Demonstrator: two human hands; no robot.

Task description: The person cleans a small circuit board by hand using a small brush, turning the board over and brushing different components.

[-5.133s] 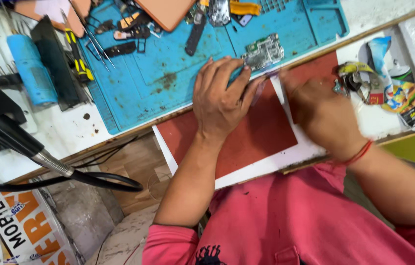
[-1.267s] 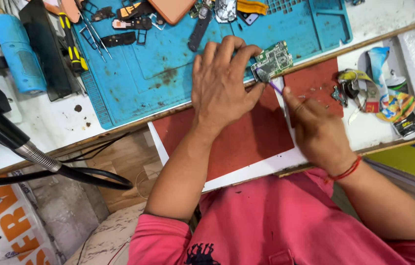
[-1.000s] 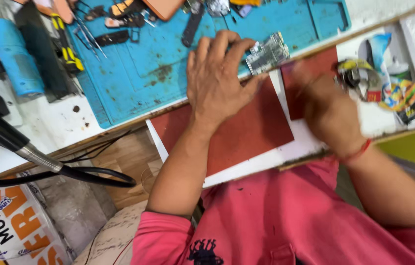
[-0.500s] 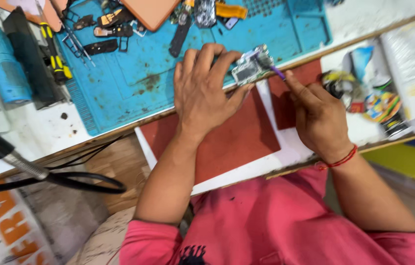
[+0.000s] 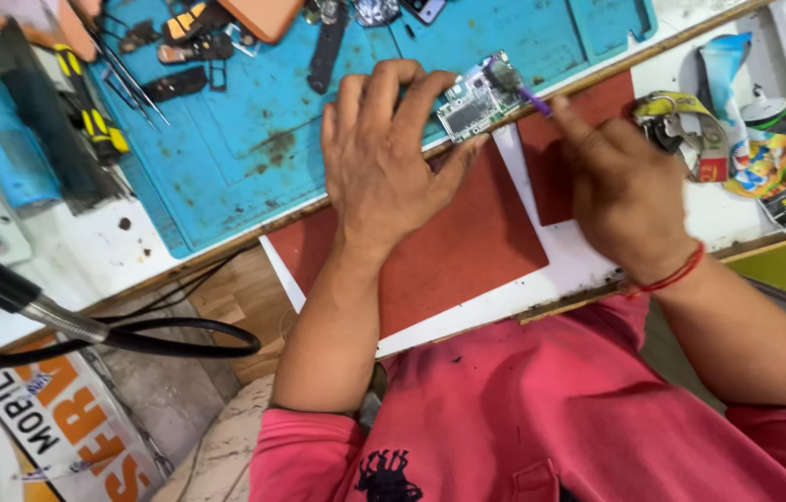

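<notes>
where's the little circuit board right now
In the head view, the circuit board lies upper middle, at the blue mat's near edge, pinned by the left hand's fingertips, with the right hand's purple tool touching its right end.

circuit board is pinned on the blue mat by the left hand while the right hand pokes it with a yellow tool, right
Not quite: the tool is purple, not yellow. The head view shows the left hand steadying the circuit board on the blue mat while the right hand works it.
</notes>
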